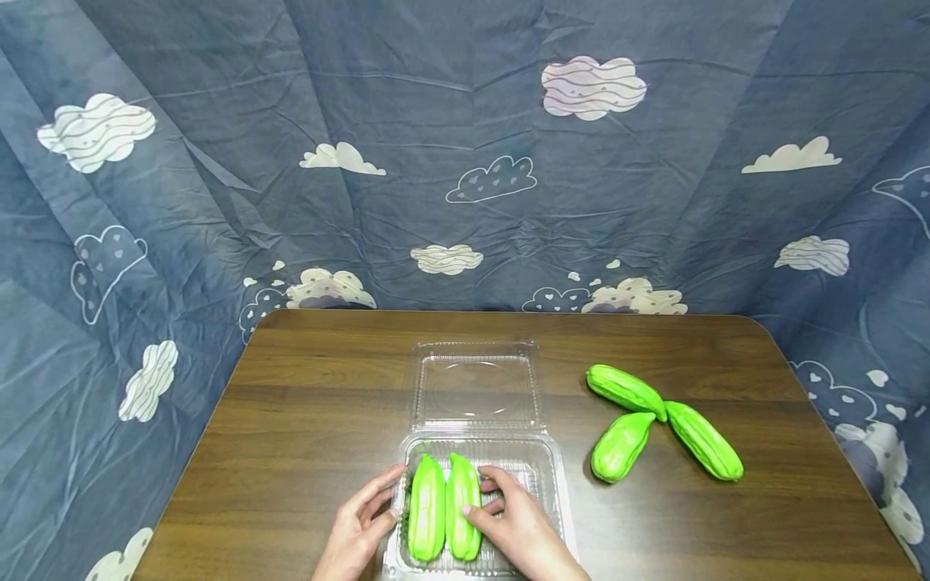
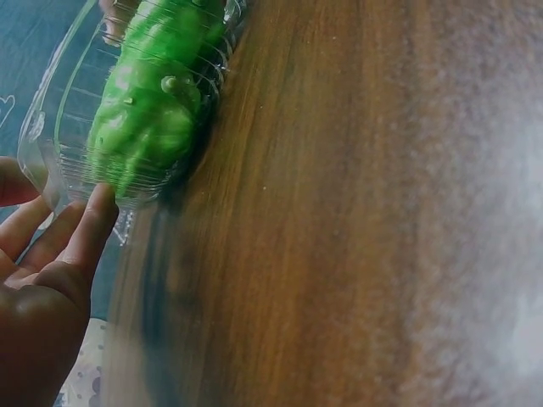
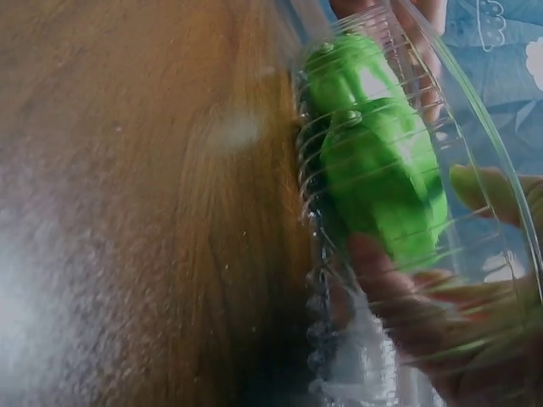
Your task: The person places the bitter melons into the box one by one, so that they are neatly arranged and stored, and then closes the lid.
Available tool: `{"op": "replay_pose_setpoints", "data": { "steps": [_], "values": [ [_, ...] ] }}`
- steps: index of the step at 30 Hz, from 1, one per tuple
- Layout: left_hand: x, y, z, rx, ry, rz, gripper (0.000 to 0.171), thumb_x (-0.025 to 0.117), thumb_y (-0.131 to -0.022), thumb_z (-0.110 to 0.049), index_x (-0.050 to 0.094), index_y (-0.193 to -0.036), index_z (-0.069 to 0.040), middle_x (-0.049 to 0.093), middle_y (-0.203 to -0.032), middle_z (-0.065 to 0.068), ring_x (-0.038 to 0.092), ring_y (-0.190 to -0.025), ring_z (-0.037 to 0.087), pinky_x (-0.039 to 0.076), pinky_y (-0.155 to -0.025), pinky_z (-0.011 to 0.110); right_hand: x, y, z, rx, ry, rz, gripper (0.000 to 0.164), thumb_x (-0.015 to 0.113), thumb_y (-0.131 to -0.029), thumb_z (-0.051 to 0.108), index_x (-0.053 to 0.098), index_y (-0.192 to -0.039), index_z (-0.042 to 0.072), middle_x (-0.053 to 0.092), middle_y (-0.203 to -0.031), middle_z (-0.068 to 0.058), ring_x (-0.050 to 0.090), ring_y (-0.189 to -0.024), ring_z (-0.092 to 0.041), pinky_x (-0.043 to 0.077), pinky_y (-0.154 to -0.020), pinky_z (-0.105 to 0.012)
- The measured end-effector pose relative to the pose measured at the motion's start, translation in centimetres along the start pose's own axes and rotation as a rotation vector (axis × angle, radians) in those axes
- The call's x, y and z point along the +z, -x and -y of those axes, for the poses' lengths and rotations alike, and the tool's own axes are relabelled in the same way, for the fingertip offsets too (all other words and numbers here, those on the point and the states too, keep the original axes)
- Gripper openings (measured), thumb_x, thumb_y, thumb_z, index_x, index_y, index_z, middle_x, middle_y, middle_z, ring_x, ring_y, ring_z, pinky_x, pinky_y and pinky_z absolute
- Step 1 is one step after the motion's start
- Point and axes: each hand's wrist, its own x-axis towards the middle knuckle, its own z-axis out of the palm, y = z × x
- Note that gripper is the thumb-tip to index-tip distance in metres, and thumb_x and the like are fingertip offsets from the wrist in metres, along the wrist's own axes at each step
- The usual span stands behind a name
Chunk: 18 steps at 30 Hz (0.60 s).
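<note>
A clear plastic clamshell box [image 1: 563,492] lies open at the near side of the table. Inside its left half, two green bitter melons stand side by side: a left one [image 1: 426,512] and a right one [image 1: 463,510], stems pointing away from me. My left hand [image 1: 356,520] holds the box's left wall, thumb at the rim and fingertips against the outside in the left wrist view. Reaching into the box, my right hand [image 1: 519,516] grips the right melon from its right side with thumb and fingers. Through the clear wall, the right wrist view shows those fingers [image 3: 386,275] against the melon.
The box's hinged lid [image 1: 479,391] lies folded back on the wooden table [image 1: 312,403]. To the right of the box are three more bitter melons: one at the back [image 1: 623,387], one nearer [image 1: 621,448] and one farther right [image 1: 705,442]. A cloud-patterned curtain [image 1: 407,97] hangs behind.
</note>
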Motion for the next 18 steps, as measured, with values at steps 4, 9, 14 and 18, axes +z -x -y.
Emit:
{"op": "replay_pose_setpoints", "data": {
  "steps": [4, 9, 14, 18],
  "values": [
    [0.0, 0.0, 0.0, 0.002, 0.000, 0.001, 0.052, 0.058, -0.083, 0.014, 0.053, -0.135, 0.007, 0.045, -0.144, 0.025, 0.058, -0.118, 0.021, 0.049, -0.093, 0.025, -0.3, 0.4, 0.1, -0.029, 0.011, -0.045, 0.055, 0.074, -0.085, 0.023, 0.054, -0.132, 0.001, 0.062, -0.115, -0.008, 0.063, -0.096, -0.023, 0.053, -0.078, -0.032],
    [0.1, 0.0, 0.0, 0.017, 0.002, -0.001, 0.052, 0.057, -0.083, 0.015, 0.053, -0.134, 0.007, 0.046, -0.143, 0.026, 0.058, -0.118, 0.021, 0.049, -0.094, 0.025, -0.8, 0.8, 0.2, -0.042, -0.098, -0.055, 0.053, 0.071, -0.089, 0.019, 0.051, -0.135, 0.000, 0.058, -0.123, -0.018, 0.062, -0.103, -0.031, 0.055, -0.085, -0.031],
    [0.0, 0.0, 0.0, 0.028, 0.011, 0.016, 0.052, 0.056, -0.083, 0.015, 0.052, -0.135, 0.007, 0.045, -0.143, 0.027, 0.057, -0.119, 0.022, 0.049, -0.094, 0.025, -1.0, 1.2, 0.0, -0.120, -0.143, -0.100, 0.048, 0.071, -0.090, 0.013, 0.053, -0.133, 0.000, 0.060, -0.118, -0.017, 0.063, -0.102, -0.030, 0.055, -0.086, -0.032],
    [0.0, 0.0, 0.0, 0.032, 0.009, 0.032, 0.053, 0.056, -0.084, 0.015, 0.051, -0.135, 0.008, 0.044, -0.143, 0.028, 0.057, -0.119, 0.021, 0.049, -0.094, 0.025, -1.2, 1.6, -0.2, -0.247, -0.100, -0.194, 0.044, 0.073, -0.087, 0.006, 0.059, -0.128, 0.004, 0.064, -0.114, -0.010, 0.062, -0.103, -0.025, 0.055, -0.086, -0.032]
  ]
}}
